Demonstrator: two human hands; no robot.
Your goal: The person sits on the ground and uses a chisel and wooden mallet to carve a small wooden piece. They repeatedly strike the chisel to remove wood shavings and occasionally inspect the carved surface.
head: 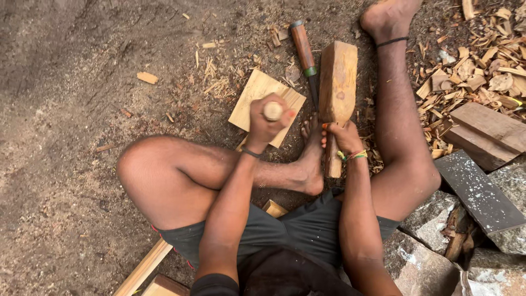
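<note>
Gripping blocky wooden mallet (338, 82), right hand (344, 138).

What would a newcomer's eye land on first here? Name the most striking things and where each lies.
First, the wooden mallet at upper centre, its handle gripped by the right hand. Next, the left hand fisted around a tool handle stood on the pale square board lying on the dirt. A chisel lies between board and mallet, and wood chips pile up at upper right.
</note>
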